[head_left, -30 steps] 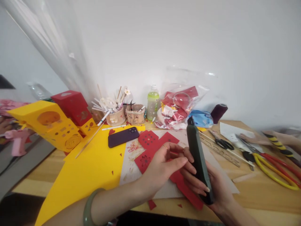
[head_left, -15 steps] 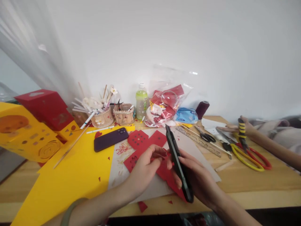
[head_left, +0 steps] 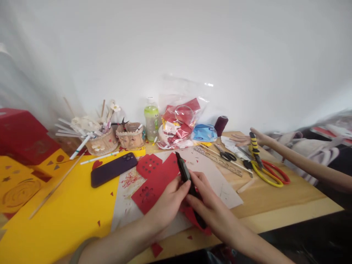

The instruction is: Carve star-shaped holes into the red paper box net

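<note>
In front of me a dark green and black utility knife (head_left: 186, 172) points up and away, tilted left. My right hand (head_left: 210, 198) is closed around its body from the right. On the other side my left hand (head_left: 173, 196) is closed too, thumb and fingers pressed on the knife's middle. Below both hands lies a red card sheet (head_left: 159, 178) with cut-out flower patterns, partly hidden by them. The sheet rests on a stained grey-white board (head_left: 220, 179). Whether any blade sticks out I cannot tell.
A purple phone (head_left: 114, 170) lies on yellow card (head_left: 82, 201) at left. Behind stand small baskets (head_left: 130, 136), a bottle (head_left: 151, 123) and a clear bag (head_left: 178, 124) of scraps. Rightward are a ruler (head_left: 218, 161), black scissors (head_left: 227, 156), yellow-red handles (head_left: 266, 176) and another person's hand (head_left: 242, 139).
My left hand has come onto the utility knife, which now leans further away in both hands. My view has turned right, so the table's things appear shifted left.
</note>
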The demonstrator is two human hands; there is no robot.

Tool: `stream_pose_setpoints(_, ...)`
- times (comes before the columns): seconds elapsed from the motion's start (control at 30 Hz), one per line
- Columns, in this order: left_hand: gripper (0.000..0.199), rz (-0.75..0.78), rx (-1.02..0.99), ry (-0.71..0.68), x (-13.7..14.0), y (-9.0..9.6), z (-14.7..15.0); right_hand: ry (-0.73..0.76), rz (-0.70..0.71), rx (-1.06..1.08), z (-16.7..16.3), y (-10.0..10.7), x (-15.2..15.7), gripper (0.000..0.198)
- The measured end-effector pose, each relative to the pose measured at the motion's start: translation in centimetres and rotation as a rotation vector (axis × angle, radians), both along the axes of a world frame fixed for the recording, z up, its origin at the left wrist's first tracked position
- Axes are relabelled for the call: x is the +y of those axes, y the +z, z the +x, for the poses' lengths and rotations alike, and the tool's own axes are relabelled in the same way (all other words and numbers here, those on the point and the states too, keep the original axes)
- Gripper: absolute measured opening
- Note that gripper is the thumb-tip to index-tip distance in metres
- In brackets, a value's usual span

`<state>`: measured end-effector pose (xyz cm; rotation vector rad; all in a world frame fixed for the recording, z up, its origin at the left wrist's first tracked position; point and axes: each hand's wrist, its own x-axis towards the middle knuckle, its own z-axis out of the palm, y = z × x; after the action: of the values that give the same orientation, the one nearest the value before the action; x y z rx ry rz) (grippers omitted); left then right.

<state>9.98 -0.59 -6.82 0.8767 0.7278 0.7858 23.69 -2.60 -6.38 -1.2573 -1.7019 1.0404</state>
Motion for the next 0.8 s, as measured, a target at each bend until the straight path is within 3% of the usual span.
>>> stream_pose_setpoints(0.13, 0.029, -0.137, 0.055, 0.018, 0.3, 0.4, 0.5, 0.047, 0.157, -0.353, 1.4, 1.1, 0.4, 0.037)
stream_pose_setpoints(0.27, 0.027, -0.134, -0.067, 0.028, 0.7, 1.2, 1.0, 0.012, 0.313, -0.443, 1.8, 1.7, 0.6, 0.037)
stream_pose_setpoints(0.37, 0.024, -0.122, -0.096, 0.070, 1.0, 1.3, 1.0, 0.063, 0.304, -0.472, 1.5, 2.1, 0.5, 0.041)
stream_pose_setpoints(0.43, 0.021, -0.166, -0.059, 0.071, 1.1, 1.0, 0.6, 0.062, 0.224, -0.541, 2.4, 2.4, 0.8, 0.036)
stream_pose_setpoints(0.47, 0.020, -0.197, -0.046, 0.073, 1.2, 0.8, 0.3, -0.002, 0.178, -0.605, 3.4, 2.6, 1.1, 0.031)
stream_pose_setpoints(0.5, 0.019, -0.224, -0.042, 0.081, 1.3, 0.7, -0.1, -0.158, 0.077, -0.745, 4.8, 2.8, 1.5, 0.027)
stream_pose_setpoints(0.6, 0.017, -0.265, -0.049, 0.134, 1.7, 0.5, -1.0, -0.554, -0.037, -0.941, 10.8, 3.0, 3.4, 0.044)
stream_pose_setpoints(0.67, 0.016, -0.264, -0.052, 0.133, 1.8, 0.5, -1.4, -0.758, -0.102, -1.058, 14.9, 2.7, 5.0, 0.037)
stream_pose_setpoints(0.8, 0.018, -0.274, -0.058, 0.102, 2.0, 0.5, -1.8, -0.746, -0.116, -1.152, 19.9, 0.5, 7.8, 0.030)
